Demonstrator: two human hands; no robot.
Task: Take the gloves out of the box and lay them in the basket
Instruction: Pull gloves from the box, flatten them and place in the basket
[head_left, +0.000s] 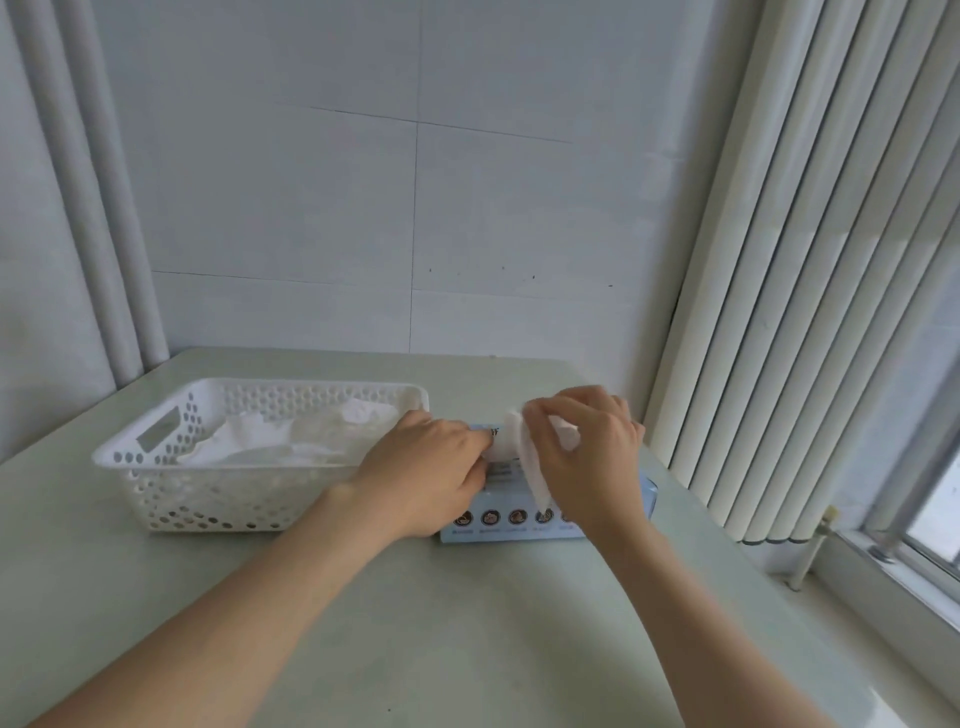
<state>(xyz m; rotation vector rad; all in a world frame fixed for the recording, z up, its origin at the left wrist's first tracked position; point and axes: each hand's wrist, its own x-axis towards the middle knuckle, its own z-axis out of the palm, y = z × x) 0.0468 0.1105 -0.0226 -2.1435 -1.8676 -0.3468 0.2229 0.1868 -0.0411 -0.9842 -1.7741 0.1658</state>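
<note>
Right hand (587, 457): we record it raised just over the box, fingers pinched together on a white glove (535, 470), whose loose end hangs down in front of the box's top.

Left hand (431, 467): we find it lying flat on the left part of the box, fingers pressed down near the opening; it grips nothing that we can see.

Glove box (519, 514): pale blue carton, lying on the table under both hands. Its near side carries a row of small round dark pictures, each with a line of print beneath. We cannot read that print, and no brand name is legible.

Basket (156, 488): white plastic, rectangular, walls pierced with round holes, a slot handle in the left end. It stands just beside the box, to the left. Inside we count a heap of white gloves (291, 436), crumpled; the number cannot be told.

Table (467, 623): pale green top, bearing the basket and the box.

Surroundings: grey panelled wall (415, 208) behind; vertical blinds (805, 260) at the right.
</note>
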